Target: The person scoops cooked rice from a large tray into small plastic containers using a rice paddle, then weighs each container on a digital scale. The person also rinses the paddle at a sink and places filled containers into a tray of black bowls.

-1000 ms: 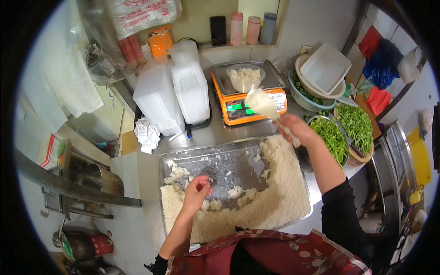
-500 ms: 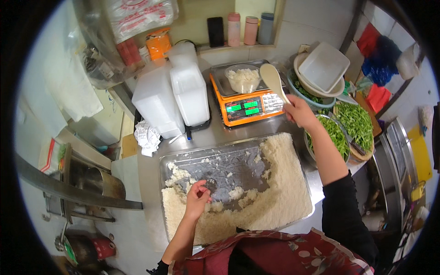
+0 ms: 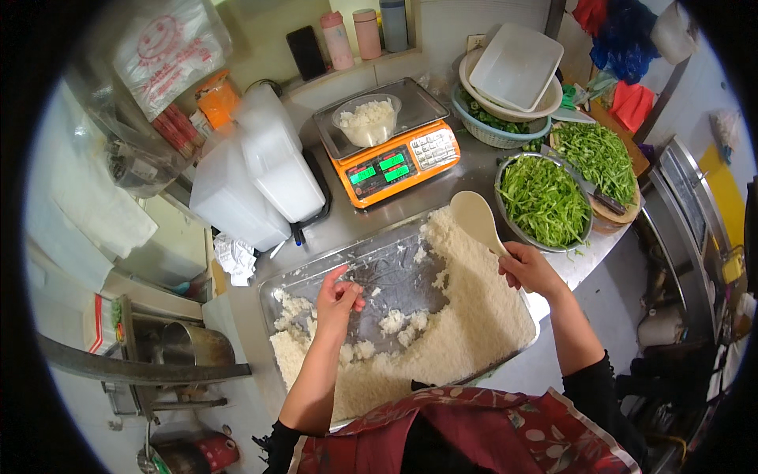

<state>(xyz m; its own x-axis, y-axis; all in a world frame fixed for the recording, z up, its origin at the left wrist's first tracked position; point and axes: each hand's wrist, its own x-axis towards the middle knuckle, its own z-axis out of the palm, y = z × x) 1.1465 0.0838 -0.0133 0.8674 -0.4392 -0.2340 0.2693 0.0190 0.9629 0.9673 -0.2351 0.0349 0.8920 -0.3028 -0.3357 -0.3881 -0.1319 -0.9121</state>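
Observation:
My right hand (image 3: 527,267) grips the handle of a cream-coloured rice paddle (image 3: 472,215), whose broad blade is at the far right corner of a shallow metal tray (image 3: 278,378). White cooked rice (image 3: 482,304) is heaped along the tray's right and near sides. Over the tray's left part hovers my left hand (image 3: 338,297), open and holding nothing, its fingers loosely bent and apart. Behind the tray stands an orange digital scale (image 3: 387,189) with green displays. A clear bowl of rice (image 3: 366,118) rests on its metal pan.
Stacks of translucent plastic containers (image 3: 272,158) stand left of the scale, a crumpled paper (image 3: 234,257) near them. On the right are a bowl of chopped greens (image 3: 545,201), more greens with a knife (image 3: 609,202) on a round board, and stacked basins (image 3: 517,67). Bottles line a back ledge.
My right hand has brought the paddle from beside the bowl on the scale down to the rice tray. My left hand stays over the tray. The whole view has shifted and tilted.

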